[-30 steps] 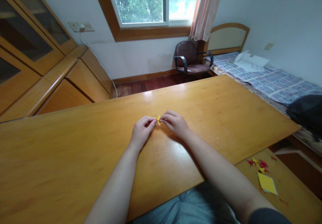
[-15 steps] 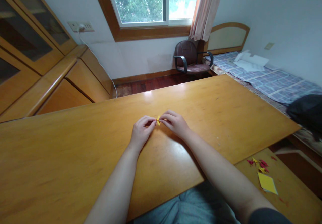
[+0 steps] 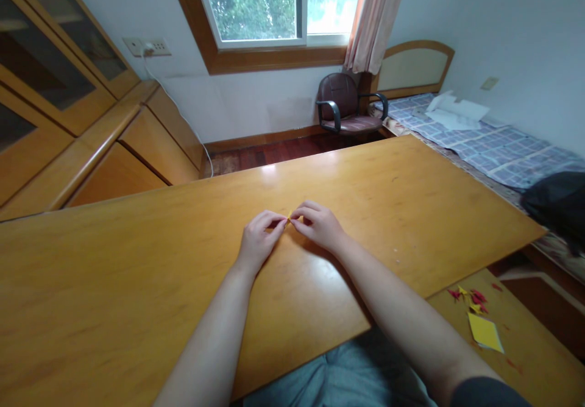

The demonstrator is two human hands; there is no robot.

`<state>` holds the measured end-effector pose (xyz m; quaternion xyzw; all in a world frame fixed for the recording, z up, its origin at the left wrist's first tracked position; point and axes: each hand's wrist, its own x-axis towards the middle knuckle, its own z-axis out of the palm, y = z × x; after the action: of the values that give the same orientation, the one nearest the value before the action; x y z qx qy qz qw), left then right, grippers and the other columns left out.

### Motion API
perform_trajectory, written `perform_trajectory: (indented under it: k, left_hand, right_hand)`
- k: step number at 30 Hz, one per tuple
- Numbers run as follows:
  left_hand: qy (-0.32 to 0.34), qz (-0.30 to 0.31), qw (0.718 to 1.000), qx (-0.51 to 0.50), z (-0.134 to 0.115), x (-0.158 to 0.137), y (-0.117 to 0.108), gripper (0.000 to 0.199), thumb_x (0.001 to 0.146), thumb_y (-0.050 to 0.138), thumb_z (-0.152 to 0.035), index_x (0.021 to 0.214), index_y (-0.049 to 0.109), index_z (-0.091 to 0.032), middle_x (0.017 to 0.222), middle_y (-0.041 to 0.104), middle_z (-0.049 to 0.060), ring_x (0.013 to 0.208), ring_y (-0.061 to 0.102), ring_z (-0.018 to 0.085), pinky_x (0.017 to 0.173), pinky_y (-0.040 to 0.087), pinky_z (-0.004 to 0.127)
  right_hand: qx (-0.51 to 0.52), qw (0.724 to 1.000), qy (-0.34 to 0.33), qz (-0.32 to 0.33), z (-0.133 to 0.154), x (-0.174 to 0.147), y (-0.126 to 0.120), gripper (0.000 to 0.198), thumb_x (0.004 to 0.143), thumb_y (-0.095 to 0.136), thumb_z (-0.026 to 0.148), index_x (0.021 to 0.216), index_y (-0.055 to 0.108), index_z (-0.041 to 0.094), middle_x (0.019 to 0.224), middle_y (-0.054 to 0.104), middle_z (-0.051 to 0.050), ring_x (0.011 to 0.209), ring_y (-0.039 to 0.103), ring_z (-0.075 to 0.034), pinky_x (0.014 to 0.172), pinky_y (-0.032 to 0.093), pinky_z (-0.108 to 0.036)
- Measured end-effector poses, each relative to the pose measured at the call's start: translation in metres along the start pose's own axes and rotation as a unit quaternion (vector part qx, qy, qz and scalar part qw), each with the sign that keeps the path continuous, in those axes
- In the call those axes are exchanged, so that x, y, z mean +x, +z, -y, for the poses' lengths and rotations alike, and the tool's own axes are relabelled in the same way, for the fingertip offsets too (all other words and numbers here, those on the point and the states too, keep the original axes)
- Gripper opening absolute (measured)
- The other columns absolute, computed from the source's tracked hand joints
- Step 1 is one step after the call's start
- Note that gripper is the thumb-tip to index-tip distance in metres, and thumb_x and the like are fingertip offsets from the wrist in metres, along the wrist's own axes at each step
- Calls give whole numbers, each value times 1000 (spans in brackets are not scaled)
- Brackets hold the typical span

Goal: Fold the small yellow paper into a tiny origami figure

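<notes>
Between my fingertips, above the wooden table (image 3: 150, 285), is a small piece of folded yellow paper (image 3: 289, 217). My left hand (image 3: 260, 236) pinches it from the left with thumb and forefinger. From the right, my right hand (image 3: 319, 224) pinches it too, its fingers curled. Both hands are closed, and their fingertips nearly meet. Most of the paper is hidden by the fingers, so its exact folded shape cannot be made out.
On a lower surface at the right lie several small red and yellow folded paper pieces (image 3: 478, 300) and a stack of yellow square paper (image 3: 485, 334). Beyond the table stand a brown armchair (image 3: 340, 102) and a bed (image 3: 498, 151) with a black bag (image 3: 557, 206).
The yellow folded paper showed pointed tips spread out half a second ago; now less of it shows between the fingers. My fingertips have drawn slightly closer together.
</notes>
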<state>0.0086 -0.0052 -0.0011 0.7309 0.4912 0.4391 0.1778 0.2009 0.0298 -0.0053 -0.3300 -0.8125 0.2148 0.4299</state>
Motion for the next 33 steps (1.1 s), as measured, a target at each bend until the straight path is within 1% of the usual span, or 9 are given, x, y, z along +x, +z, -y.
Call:
perform_trajectory:
  k: [5,9,15,21,27,33]
  left_hand:
    - [3,-1,1000,-6,2,0,0,12,91,61,-26,87,70,-20,85,71,3,80,65,15,75,52,26]
    - [-3,-3,1000,-13,2,0,0,11,90,62,-25,89,71,-20,86,71,3,80,65,15,76,52,26]
    - [4,-8,1000,-15,1,0,0,10,90,62,-25,87,70,-20,84,70,3,78,65,15,74,53,26]
    - [12,-8,1000,-6,0,0,0,9,90,62,-24,86,70,-20,83,70,2,77,65,15,74,52,26]
    - [10,1,1000,0,-1,-1,0,9,88,63,-24,84,69,-20,80,69,2,76,64,15,73,51,27]
    - [3,6,1000,3,1,-2,1,9,87,63,-23,79,67,-19,76,66,1,73,62,15,70,49,26]
  right_hand:
    - [2,1000,1,-5,-1,1,0,11,90,62,23,85,71,19,81,65,-3,64,56,-11,63,46,-23]
    - [22,1000,3,-11,-1,1,0,11,90,63,23,85,72,19,79,65,-3,63,55,-10,61,46,-23]
    - [34,999,-1,-7,-2,1,0,9,89,63,20,86,71,18,78,66,-2,63,56,-10,61,46,-22]
    - [-6,1000,-2,1,-1,0,1,7,88,62,20,85,69,19,81,65,-2,64,57,-10,63,46,-22]
    - [-35,999,-16,-2,2,-1,1,8,84,62,17,77,65,18,75,62,-1,63,56,-11,60,43,-22]
    - [-55,998,-29,6,0,-3,3,11,84,60,17,73,62,19,73,61,-1,62,54,-11,59,41,-22]
